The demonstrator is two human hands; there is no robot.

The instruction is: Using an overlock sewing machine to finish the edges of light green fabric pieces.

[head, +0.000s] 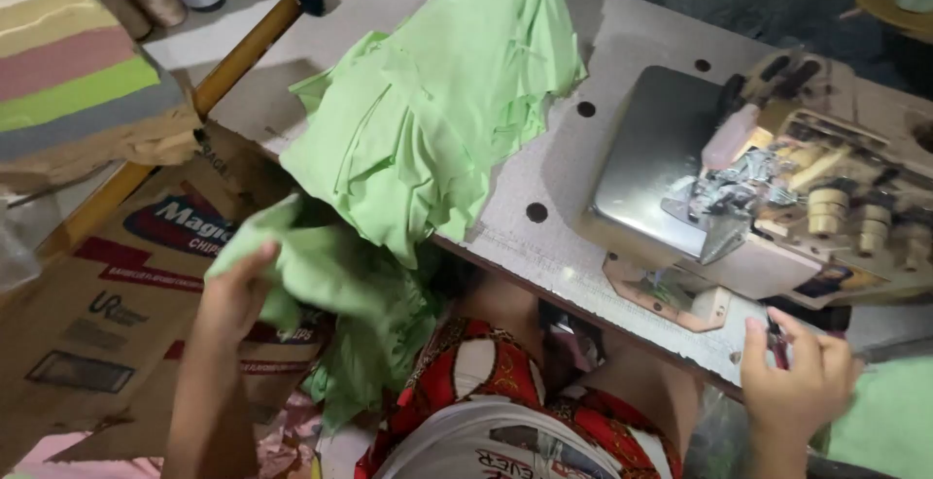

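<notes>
Two hands are busy: your left hand (238, 290) grips green cloth (330, 275) hanging off the tabletop (544, 178) edge, while your right hand (797, 377) pinches small red snips (777, 343) beside the sewing machine (777, 197).

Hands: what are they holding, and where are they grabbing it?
The left hand grips the green cloth at its lower hanging edge. The right hand pinches a small dark tool between its fingertips; what tool, I cannot tell.
</notes>
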